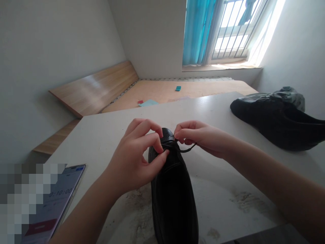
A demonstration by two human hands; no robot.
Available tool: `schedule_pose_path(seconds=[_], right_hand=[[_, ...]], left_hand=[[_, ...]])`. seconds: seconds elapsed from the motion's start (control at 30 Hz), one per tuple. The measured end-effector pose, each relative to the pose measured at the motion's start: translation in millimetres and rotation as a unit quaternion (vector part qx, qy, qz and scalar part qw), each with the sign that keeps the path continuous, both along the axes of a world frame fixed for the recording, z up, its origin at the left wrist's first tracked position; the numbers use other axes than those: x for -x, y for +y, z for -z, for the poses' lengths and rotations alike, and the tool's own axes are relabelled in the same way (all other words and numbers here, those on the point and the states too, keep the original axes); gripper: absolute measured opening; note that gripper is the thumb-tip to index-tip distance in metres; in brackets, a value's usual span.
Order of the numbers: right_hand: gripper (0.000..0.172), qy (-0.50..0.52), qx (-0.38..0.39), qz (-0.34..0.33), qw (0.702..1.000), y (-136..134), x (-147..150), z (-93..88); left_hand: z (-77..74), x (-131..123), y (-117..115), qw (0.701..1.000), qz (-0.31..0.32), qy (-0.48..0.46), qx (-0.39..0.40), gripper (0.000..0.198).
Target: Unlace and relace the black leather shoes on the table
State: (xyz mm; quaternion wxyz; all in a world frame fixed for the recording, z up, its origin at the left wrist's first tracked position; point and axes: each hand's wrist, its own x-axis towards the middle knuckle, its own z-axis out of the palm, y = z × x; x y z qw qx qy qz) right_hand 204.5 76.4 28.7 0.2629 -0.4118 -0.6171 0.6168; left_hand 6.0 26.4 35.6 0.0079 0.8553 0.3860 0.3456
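Note:
A black leather shoe [172,193] lies on the white table [210,108], toe pointing away from me. My left hand [137,156] rests against the shoe's left side, fingers curled and pinching the black shoelace [186,149] over the eyelets. My right hand [200,137] is on the right side of the shoe, fingers pinched on the lace, and a loop of lace hangs below its fingers.
A phone [53,200] with a timer on its screen lies at the table's left front. A second black shoe [276,122] with grey cloth behind it lies at the right. Beyond the table are a wooden bed platform [162,91], a barred window and a blue curtain [198,30].

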Motion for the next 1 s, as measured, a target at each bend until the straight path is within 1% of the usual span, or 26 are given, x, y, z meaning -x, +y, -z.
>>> schedule_pose_path(seconds=[0.23,0.37,0.5,0.6,0.67,0.7,0.73,0.8,0.87,0.9,1.0], right_hand=[[0.014,-0.035,-0.022,0.0,0.999,9.2,-7.0,-1.4],[0.013,-0.018,-0.006,-0.007,1.0,9.5,-6.3,1.0],[0.014,0.014,0.017,-0.001,1.0,10.8,-2.9,7.1],[0.016,0.021,0.019,0.006,1.0,13.6,-1.7,11.3],[0.016,0.013,0.006,0.015,1.0,15.4,-1.8,12.6],[0.017,0.007,0.0,0.017,1.0,16.2,-1.9,13.1],[0.018,-0.003,-0.007,0.018,1.0,16.8,-2.0,13.7],[0.018,-0.036,-0.032,0.019,0.999,17.6,-1.6,15.9],[0.02,-0.087,-0.1,0.032,0.991,17.8,-0.4,19.5],[0.023,-0.116,-0.15,0.043,0.981,17.7,0.2,21.1],[0.031,-0.178,-0.292,0.054,0.938,14.3,1.1,18.4]], left_hand=[[-6.0,11.9,1.8,0.992,0.018,0.007,0.124,0.02],[-7.8,17.5,2.6,0.981,0.045,-0.004,0.186,0.021],[-8.2,21.6,3.3,0.971,0.063,-0.01,0.229,0.021],[-7.6,23.2,5.1,0.968,0.064,-0.007,0.242,0.021],[-6.3,22.4,7.0,0.975,0.048,0.004,0.219,0.021],[-5.4,21.2,8.0,0.982,0.031,0.007,0.188,0.019],[-4.3,19.5,9.0,0.99,0.008,0.007,0.143,0.017],[-1.7,15.6,10.3,0.999,-0.042,-0.005,0.024,0.013],[1.0,11.9,10.5,0.995,-0.07,-0.011,-0.065,0.013],[2.3,10.5,10.2,0.994,-0.073,-0.006,-0.083,0.013],[5.9,8.1,9.1,0.994,-0.078,0.027,-0.072,0.015]])
